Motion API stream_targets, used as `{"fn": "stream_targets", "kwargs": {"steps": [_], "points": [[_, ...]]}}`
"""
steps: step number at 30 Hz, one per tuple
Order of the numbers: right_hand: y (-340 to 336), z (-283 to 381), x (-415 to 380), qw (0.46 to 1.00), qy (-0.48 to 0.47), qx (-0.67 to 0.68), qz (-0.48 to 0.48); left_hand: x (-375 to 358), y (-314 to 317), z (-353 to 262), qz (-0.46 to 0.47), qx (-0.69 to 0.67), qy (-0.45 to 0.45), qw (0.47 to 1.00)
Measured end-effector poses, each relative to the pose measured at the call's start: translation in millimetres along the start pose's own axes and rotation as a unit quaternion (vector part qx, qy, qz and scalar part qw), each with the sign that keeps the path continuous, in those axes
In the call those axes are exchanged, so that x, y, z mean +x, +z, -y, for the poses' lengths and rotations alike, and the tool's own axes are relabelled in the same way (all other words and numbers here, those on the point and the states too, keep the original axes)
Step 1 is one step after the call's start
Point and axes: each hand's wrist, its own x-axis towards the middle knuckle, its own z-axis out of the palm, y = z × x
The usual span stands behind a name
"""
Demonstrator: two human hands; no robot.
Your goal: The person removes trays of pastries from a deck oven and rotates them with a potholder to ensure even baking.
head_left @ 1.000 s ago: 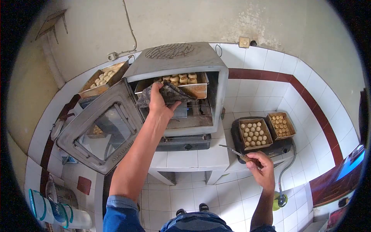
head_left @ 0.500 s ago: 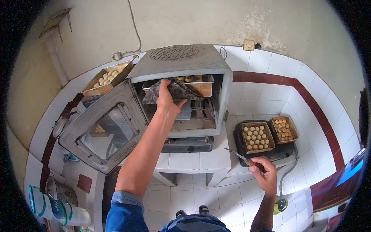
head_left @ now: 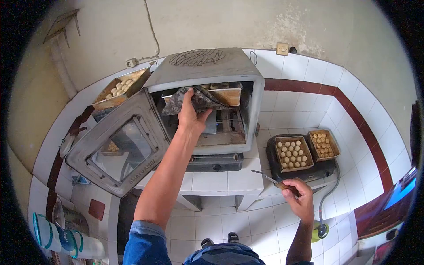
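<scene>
At far left, a metal pan (head_left: pixel 106 104) of pale, rounded pieces sits beside the oven. The glass-paned oven door (head_left: pixel 125 152) hangs open to the left. Next, the person's left arm reaches into the boxy grey oven (head_left: pixel 212 74); the left hand (head_left: pixel 189 115) is closed on a dark patterned cloth (head_left: pixel 174 104), thumb on one side, folded over the near left part of an oven pan (head_left: pixel 230 96). That pan lies in the upper part of the oven, its front wall facing out and small golden tops just visible behind it. It is probably stiff, fairly light metal, likely hot, so the rim is best held through cloth; the cloth is soft and may slip, and the contents look delicate enough to want a level hold. Below is the white-tiled counter (head_left: pixel 210 181). Right of it, the right hand (head_left: pixel 299 198) pinches the wooden handle of a slim metal tool (head_left: pixel 270 179), its thin tip pointing left, clear of the oven. Behind that hand, on a black appliance (head_left: pixel 319 174), sit a square pan (head_left: pixel 297 168) of pale balls and, further right, a second pan (head_left: pixel 328 156) of browner pieces.
</scene>
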Motion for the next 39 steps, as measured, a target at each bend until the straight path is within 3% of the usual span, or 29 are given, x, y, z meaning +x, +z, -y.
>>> {"fn": "stream_targets", "kwargs": {"steps": [6, 14, 17, 23, 26, 28, 33, 36, 39], "points": [[3.5, 7.5, -1.0, 0.999, 0.042, 0.021, -0.005, 15.5, -3.0, -0.9, 0.016, 0.001, -0.010, 1.000], [2.3, 1.3, -4.5, 1.000, 0.017, -0.013, 0.008, 19.8, -8.6, 0.1, 0.043, -0.009, -0.005, 0.999], [5.4, 5.2, -3.2, 1.000, 0.024, 0.002, 0.014, 16.8, -9.8, 2.6, 0.020, -0.006, 0.018, 1.000], [8.0, 3.6, -1.4, 0.999, 0.029, 0.001, 0.040, 9.4, -20.6, 4.7, -0.021, -0.023, -0.024, 0.999], [10.0, 1.5, 1.1, 0.998, 0.024, -0.013, 0.052, 0.2, -20.3, 5.8, -0.080, -0.016, -0.016, 0.997], [10.4, -0.3, 3.1, 0.998, 0.012, -0.027, 0.060, -4.7, -24.5, 5.0, -0.018, -0.003, -0.006, 1.000], [16.6, 5.2, 6.6, 0.998, 0.008, 0.008, 0.066, -31.1, -40.2, 9.3, -0.015, -0.016, -0.006, 1.000], [16.0, 4.1, 7.2, 0.997, 0.006, 0.024, 0.066, -72.9, -61.7, 9.4, 0.136, -0.168, -0.022, 0.976], [13.1, 3.8, 7.6, 0.997, 0.017, 0.019, 0.072, -125.9, -96.2, 9.7, 0.182, -0.147, -0.051, 0.971]]}}
